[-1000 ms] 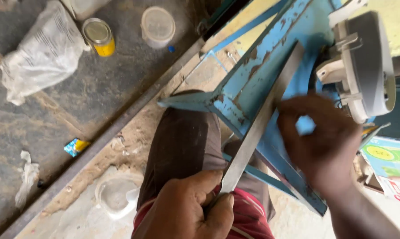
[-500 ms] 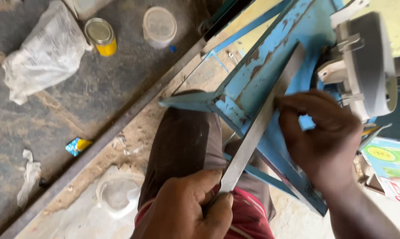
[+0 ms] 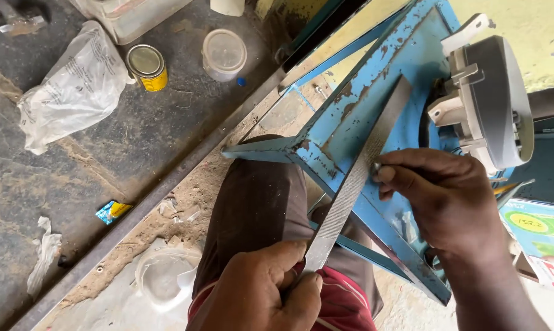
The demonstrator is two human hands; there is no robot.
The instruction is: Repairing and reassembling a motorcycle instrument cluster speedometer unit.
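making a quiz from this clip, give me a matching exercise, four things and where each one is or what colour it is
Things:
1. metal file
2. tin can
3. clear round tub
4. plastic bag

Places or colours:
A. crumpled on the dark floor, far left
B. yellow side, metal lid
C. held at both ends by the left hand and right hand
D. see-through, right of the can

Pairs: 1-C, 2-B, 3-D, 4-A
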